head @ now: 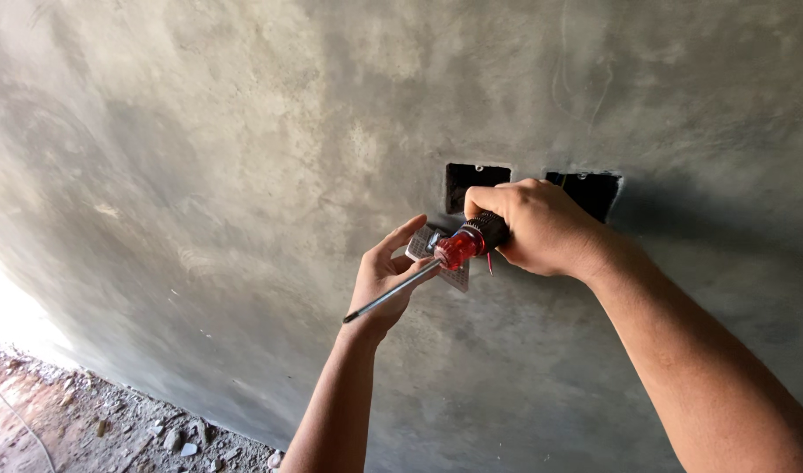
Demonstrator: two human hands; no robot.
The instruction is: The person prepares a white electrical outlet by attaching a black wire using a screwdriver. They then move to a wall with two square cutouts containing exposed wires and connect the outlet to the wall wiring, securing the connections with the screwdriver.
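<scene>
My right hand (pixel 542 226) is closed around the black and red handle of a screwdriver (pixel 458 249), whose metal shaft points down and left, away from the wall. My left hand (pixel 386 278) holds a small pale perforated plate (pixel 436 258) between thumb and fingers, just below the left of two dark rectangular recesses (pixel 477 181) in the grey plastered wall (pixel 244 175). The second recess (pixel 590 188) is partly hidden behind my right hand. A thin red wire end hangs under the screwdriver handle.
The rough cement wall fills most of the view. At the bottom left lies bare ground (pixel 86 420) with stones, rubble and a thin cable, and bright daylight comes in from the left edge.
</scene>
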